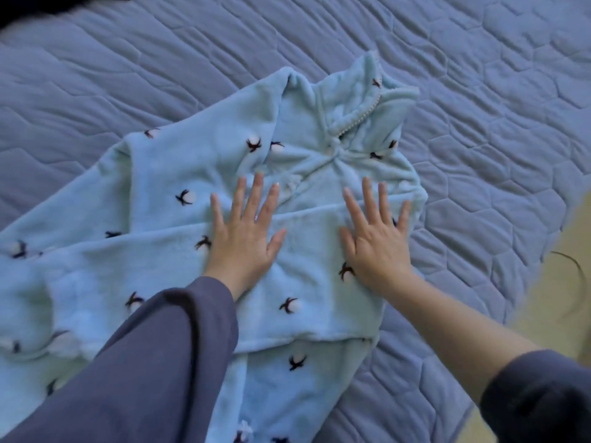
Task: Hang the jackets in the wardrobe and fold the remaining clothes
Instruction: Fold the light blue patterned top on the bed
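Both hands, the left hand and the right hand, are laid flat with fingers spread, gripping nothing, on the fleece top just below its collar. The top is spread over the quilt. Puckers gathered below the collar could be pressed into lumps, and the thick folded layer may spring open once released.

Legible text, labels, brands, numbers, signs: we read none. The pale blue fleece garment bears only a repeated printed motif of white puffs on dark sprigs, with no lettering. The quilted bedspread beneath it bears only stitched lines.
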`<action>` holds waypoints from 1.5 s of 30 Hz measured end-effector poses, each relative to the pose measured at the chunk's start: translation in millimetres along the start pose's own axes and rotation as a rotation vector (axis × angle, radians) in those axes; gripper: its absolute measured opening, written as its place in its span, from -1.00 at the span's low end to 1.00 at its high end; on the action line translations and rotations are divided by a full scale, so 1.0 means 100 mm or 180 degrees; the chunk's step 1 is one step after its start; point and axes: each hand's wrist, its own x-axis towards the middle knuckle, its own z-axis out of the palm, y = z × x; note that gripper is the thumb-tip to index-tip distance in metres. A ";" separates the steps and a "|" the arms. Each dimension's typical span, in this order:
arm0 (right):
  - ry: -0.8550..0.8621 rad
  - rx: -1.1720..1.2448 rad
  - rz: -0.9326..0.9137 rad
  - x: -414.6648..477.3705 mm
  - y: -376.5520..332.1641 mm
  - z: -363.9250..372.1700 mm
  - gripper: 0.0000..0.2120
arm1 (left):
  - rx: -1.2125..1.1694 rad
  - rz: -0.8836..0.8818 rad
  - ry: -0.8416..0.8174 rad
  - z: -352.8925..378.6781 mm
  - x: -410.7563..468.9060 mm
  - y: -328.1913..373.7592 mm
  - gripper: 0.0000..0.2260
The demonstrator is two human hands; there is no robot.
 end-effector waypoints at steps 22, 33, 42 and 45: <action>-0.1446 0.1020 0.2000 -3.22 -2.97 0.39 -0.42 | 0.0003 -0.1195 -0.1958 -0.81 -2.72 -2.69 -0.44; -0.1090 0.1729 0.3063 -4.10 -3.74 0.35 -0.50 | 0.0195 -0.0583 -0.2354 -1.18 -3.46 -2.84 -0.51; 0.1293 0.5706 0.5398 -4.07 -4.10 0.46 -0.44 | -0.2107 -0.2071 -0.1672 -1.05 -3.51 -3.01 -0.52; 0.1974 0.6306 0.5659 -3.87 -4.00 0.59 -0.49 | -0.3251 -0.2795 -0.1484 -0.85 -3.23 -3.10 -0.43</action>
